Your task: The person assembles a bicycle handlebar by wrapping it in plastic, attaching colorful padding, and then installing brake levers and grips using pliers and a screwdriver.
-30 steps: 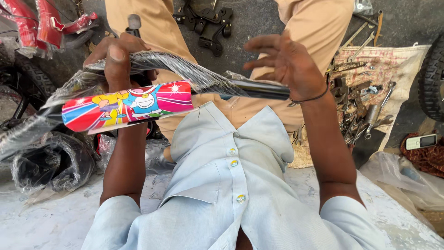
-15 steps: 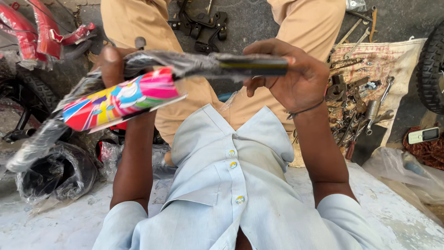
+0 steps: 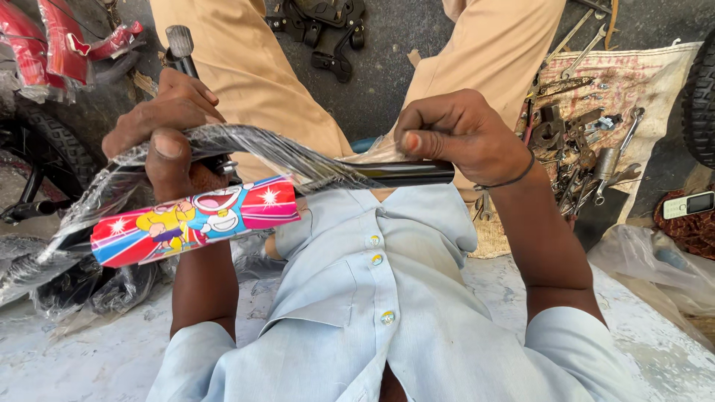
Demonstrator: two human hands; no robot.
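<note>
My left hand (image 3: 167, 126) grips a black bar (image 3: 406, 173) wrapped in clear plastic film (image 3: 246, 145), together with a black tool handle (image 3: 181, 46) that sticks up above the fist. Under the bar hangs a colourful cartoon-printed tube pad (image 3: 195, 222), pink, blue and yellow. My right hand (image 3: 458, 134) is closed around the bare black end of the same bar, held level in front of my chest. Loose plastic trails off to the lower left.
A cloth (image 3: 648, 82) with several wrenches and metal tools (image 3: 588, 149) lies at the right. A phone (image 3: 689, 205) lies at far right. Red plastic-wrapped parts (image 3: 52, 45) and a small tyre (image 3: 52, 152) are at left. Black parts (image 3: 324, 30) lie on the ground ahead.
My right hand went from open near the bar to closed around its bare end. The bar and pad shifted lower and closer to my chest.
</note>
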